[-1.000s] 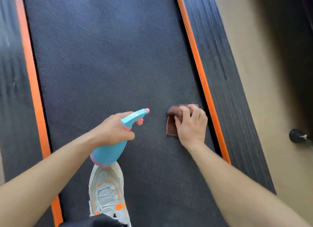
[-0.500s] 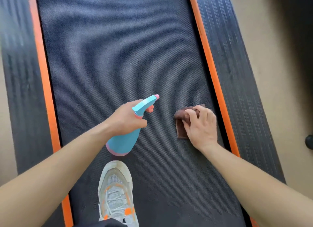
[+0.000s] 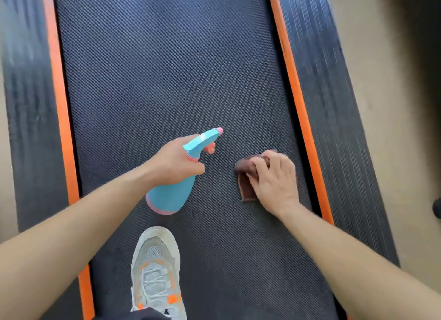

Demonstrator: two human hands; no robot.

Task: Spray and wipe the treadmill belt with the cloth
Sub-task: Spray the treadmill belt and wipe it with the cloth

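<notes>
Head view looked down on the treadmill belt [image 3: 167, 69], where the brown cloth [image 3: 245, 188] lay pressed flat on the belt's right side, near the orange strip [image 3: 293, 93]. The right hand [image 3: 274, 179] covered most of the cloth, its fingers curled over the bunched upper edge. That grip probably served to drag the cloth along under pressure without it slipping free. The hand was slightly blurred, which suggested a wiping stroke in progress.

The left hand [image 3: 176, 162] was wrapped round the neck of the blue spray bottle [image 3: 171, 195], held above the belt with the nozzle pointing forward and to the right, ready to wet the patch ahead of the cloth. Whether a finger lay on the pink trigger could not be told. The two hands were apart, with bare belt between them. A grey shoe [image 3: 155, 267] stood on the belt below the bottle, and the ribbed side rail [image 3: 329, 105] ran outside the orange strip.

Compared with a second earlier, both grips were unchanged. The cloth had stayed beside the right strip, shifting only a little, so the wiping strokes looked short. The bottle's aim had hardly changed, and the whole view had drifted slightly.
</notes>
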